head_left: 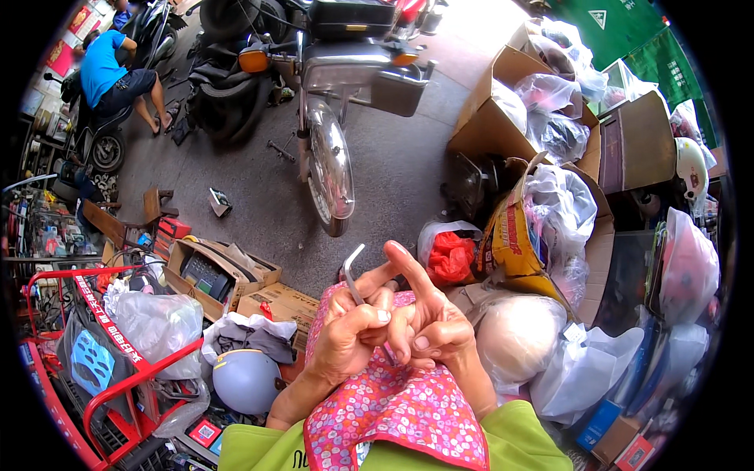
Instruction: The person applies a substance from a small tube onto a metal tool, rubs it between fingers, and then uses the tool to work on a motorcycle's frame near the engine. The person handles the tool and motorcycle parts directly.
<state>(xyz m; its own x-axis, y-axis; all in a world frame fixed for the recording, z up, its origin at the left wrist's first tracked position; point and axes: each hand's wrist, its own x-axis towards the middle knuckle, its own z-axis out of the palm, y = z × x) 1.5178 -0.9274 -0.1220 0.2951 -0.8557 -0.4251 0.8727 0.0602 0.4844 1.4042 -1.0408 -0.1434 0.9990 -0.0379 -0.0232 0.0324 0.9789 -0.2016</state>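
Observation:
In front of my chest, both hands are close together and touching. My left hand [345, 326] is closed around a silver bent metal rod that looks like a hex key [348, 273], its short bent end pointing up. The rod's lower part runs down between the hands, mostly covered by fingers. My right hand [433, 326] has its index finger stretched upward, while the thumb and other fingers are curled against the left fingers. Whatever the right fingers pinch is hidden. Below the hands hangs a pink flowered apron [393, 424] over a green top.
A motorcycle [326, 157] stands ahead. Cardboard boxes [487, 118] full of plastic bags and a wrapped pale helmet [518, 334] are at right. A red metal rack [149, 369], a grey helmet [245, 382] and an opened carton [212, 275] are at left. Far left, a person in blue [106, 67] bends over.

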